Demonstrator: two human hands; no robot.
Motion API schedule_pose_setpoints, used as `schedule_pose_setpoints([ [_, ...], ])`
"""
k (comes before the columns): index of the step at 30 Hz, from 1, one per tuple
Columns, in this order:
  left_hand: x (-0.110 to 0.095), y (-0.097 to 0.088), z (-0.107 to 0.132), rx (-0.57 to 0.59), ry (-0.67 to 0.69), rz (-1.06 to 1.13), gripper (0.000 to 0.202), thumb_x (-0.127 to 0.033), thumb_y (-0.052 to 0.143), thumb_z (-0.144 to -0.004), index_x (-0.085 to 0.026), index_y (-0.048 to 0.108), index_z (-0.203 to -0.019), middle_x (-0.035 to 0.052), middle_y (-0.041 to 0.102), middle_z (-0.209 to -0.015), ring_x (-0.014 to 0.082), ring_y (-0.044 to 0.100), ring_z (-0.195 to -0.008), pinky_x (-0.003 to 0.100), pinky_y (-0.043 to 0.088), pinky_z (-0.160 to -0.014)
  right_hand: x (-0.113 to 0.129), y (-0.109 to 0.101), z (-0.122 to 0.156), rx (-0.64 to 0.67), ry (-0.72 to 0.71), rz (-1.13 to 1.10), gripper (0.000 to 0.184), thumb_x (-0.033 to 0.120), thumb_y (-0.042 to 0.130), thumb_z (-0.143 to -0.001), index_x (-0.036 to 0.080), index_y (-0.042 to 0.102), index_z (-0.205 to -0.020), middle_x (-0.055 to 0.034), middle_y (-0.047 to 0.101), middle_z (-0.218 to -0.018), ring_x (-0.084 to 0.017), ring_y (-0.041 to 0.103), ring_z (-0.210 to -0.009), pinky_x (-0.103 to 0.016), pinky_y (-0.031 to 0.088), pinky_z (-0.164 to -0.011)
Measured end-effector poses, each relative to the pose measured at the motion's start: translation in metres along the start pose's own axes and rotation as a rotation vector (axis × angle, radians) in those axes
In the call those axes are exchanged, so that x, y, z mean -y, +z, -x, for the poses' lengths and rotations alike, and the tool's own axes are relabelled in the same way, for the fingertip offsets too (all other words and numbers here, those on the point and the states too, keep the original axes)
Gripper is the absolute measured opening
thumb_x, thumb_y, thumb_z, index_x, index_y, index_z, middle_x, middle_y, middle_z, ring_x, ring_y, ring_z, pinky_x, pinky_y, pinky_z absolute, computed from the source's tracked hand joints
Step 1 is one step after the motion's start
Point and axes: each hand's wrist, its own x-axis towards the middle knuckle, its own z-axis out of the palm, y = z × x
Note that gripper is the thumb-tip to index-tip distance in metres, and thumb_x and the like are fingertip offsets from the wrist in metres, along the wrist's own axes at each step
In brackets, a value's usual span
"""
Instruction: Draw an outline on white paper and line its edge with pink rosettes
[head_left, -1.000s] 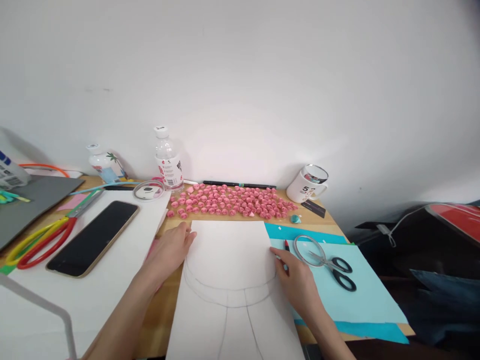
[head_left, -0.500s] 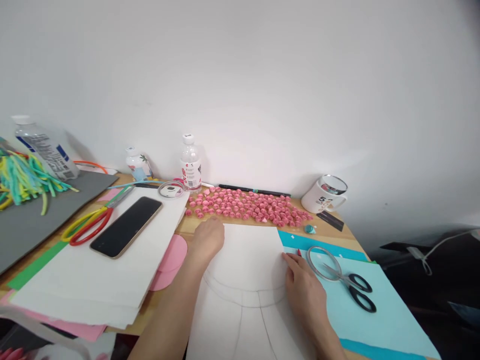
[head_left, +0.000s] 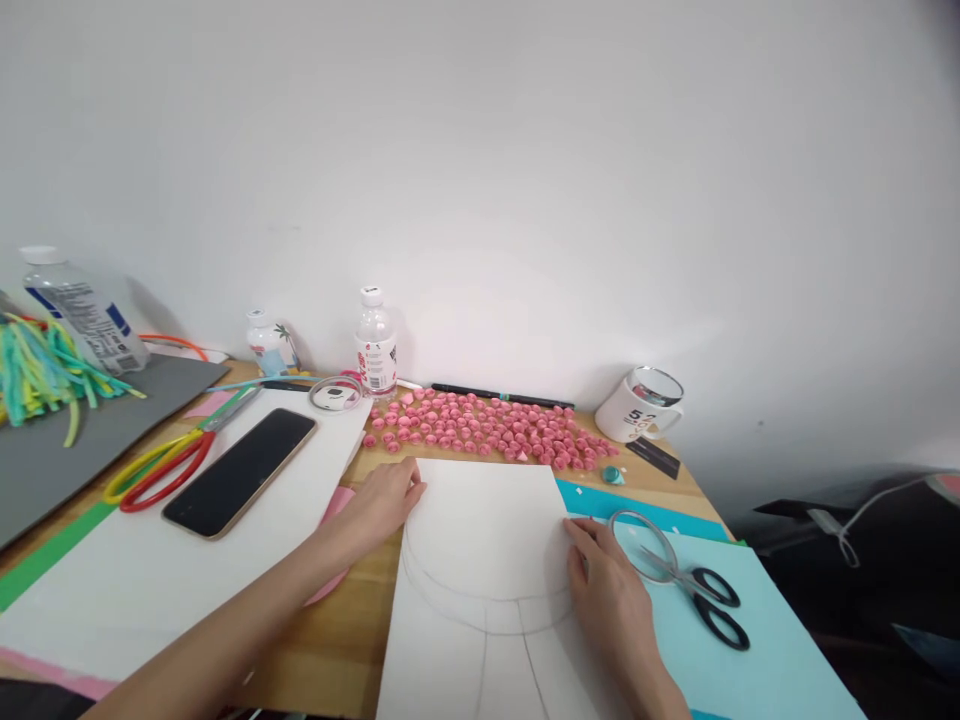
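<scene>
A white sheet of paper (head_left: 487, 530) with curved and straight pencil lines drawn on it lies in front of me. My left hand (head_left: 390, 497) grips its upper left edge with curled fingers. At the sheet's right edge, my right hand (head_left: 607, 580) has its thumb and fingers closed on the paper. Just beyond the sheet spreads a pile of small pink folded paper pieces (head_left: 487, 425). Scissors with black handles (head_left: 701, 595) and a clear ring-shaped tape roll (head_left: 643, 545) lie right of my right hand, on light blue paper (head_left: 772, 620).
A black phone (head_left: 240, 470) and red-and-yellow scissors (head_left: 165, 468) rest on white paper at left. Along the wall stand a clear bottle (head_left: 376, 350), a small white bottle (head_left: 271, 345) and a mug (head_left: 637, 405). Yellow-green strips (head_left: 52, 370) lie far left.
My left hand has slid down and left along the paper's edge, uncovering its upper left corner. The right hand stays at the right edge. The view has tilted up slightly.
</scene>
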Motion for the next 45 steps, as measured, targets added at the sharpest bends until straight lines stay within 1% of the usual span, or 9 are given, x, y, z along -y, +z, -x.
schedule_pose_setpoints([
  [4,0.014,0.005,0.002,-0.028,0.033,0.063,0.015,-0.022,0.045,-0.083,-0.02,0.051,-0.07,0.0019,0.06,-0.065,0.0185,0.056,-0.064,0.028,0.035,-0.058,0.001,0.004,0.0,0.028,-0.039,0.051,0.036,0.016,0.033,-0.086,0.019,0.065,-0.102,-0.0086,0.063,-0.109,-0.023,0.061,-0.098,-0.03,0.051,-0.062],
  [9,0.013,0.003,0.0,0.035,0.052,0.036,0.02,-0.022,0.042,-0.084,-0.021,0.048,-0.064,0.002,0.06,-0.065,0.0187,0.055,-0.063,0.029,0.034,-0.057,0.005,-0.004,-0.009,0.21,-0.036,0.231,0.029,0.018,0.043,-0.086,0.019,0.065,-0.105,-0.0102,0.063,-0.108,-0.024,0.064,-0.087,-0.029,0.046,-0.053],
  [14,0.015,0.005,0.001,-0.011,0.033,0.076,0.022,-0.022,0.04,-0.086,-0.02,0.048,-0.065,0.0033,0.061,-0.071,0.0201,0.058,-0.068,0.03,0.038,-0.062,0.014,-0.015,-0.027,0.37,-0.013,0.312,0.018,0.018,0.051,-0.084,0.018,0.068,-0.091,-0.0116,0.064,-0.098,-0.023,0.065,-0.077,-0.028,0.042,-0.056],
  [21,0.025,0.011,-0.001,-0.055,0.114,0.076,0.021,-0.017,0.041,-0.084,-0.018,0.051,-0.066,0.0049,0.059,-0.076,0.0199,0.058,-0.071,0.031,0.041,-0.064,0.026,-0.017,-0.034,0.363,0.052,0.237,0.016,0.018,0.052,-0.085,0.016,0.067,-0.087,-0.0099,0.064,-0.09,-0.02,0.064,-0.073,-0.027,0.037,-0.055],
  [24,0.027,0.013,-0.001,-0.124,0.167,0.103,0.018,-0.014,0.042,-0.083,-0.018,0.053,-0.069,0.0038,0.06,-0.079,0.0183,0.057,-0.07,0.03,0.041,-0.064,0.014,-0.026,-0.037,0.333,0.131,0.185,0.021,0.016,0.047,-0.088,0.018,0.067,-0.084,-0.0065,0.066,-0.088,-0.019,0.064,-0.076,-0.027,0.038,-0.057],
  [28,0.025,0.012,0.002,-0.235,0.24,0.119,0.016,-0.019,0.045,-0.084,-0.019,0.055,-0.073,0.0012,0.06,-0.078,0.0147,0.055,-0.064,0.027,0.039,-0.06,-0.027,-0.036,-0.038,0.254,0.299,0.265,0.019,0.023,0.05,-0.086,0.017,0.067,-0.092,-0.0093,0.065,-0.101,-0.024,0.063,-0.086,-0.029,0.04,-0.06],
  [33,0.022,0.012,0.003,-0.365,0.314,0.109,0.037,-0.04,0.05,-0.085,-0.019,0.044,-0.056,-0.0042,0.048,-0.053,0.0103,0.042,-0.049,0.024,0.032,-0.052,-0.06,-0.03,-0.027,0.303,0.275,0.244,0.021,0.03,0.053,-0.083,0.02,0.069,-0.09,-0.0094,0.065,-0.105,-0.028,0.06,-0.094,-0.031,0.042,-0.058],
  [38,0.022,0.014,0.0,-0.364,0.365,0.153,0.028,-0.034,0.046,-0.088,-0.018,0.053,-0.066,-0.0014,0.056,-0.064,0.0109,0.049,-0.056,0.024,0.037,-0.056,-0.067,-0.028,-0.025,0.213,0.241,-0.018,0.019,0.031,0.052,-0.078,0.021,0.066,-0.069,-0.0071,0.066,-0.105,-0.029,0.058,-0.097,-0.033,0.047,-0.063],
  [45,0.014,0.01,0.002,-0.343,0.407,0.234,0.029,-0.03,0.048,-0.088,-0.017,0.055,-0.063,-0.0016,0.057,-0.06,0.0104,0.051,-0.054,0.023,0.038,-0.053,-0.068,-0.063,-0.047,0.166,0.451,-0.962,0.036,0.053,0.061,-0.076,0.018,0.068,-0.079,-0.0071,0.07,-0.088,-0.021,0.064,-0.084,-0.028,0.053,-0.068],
])
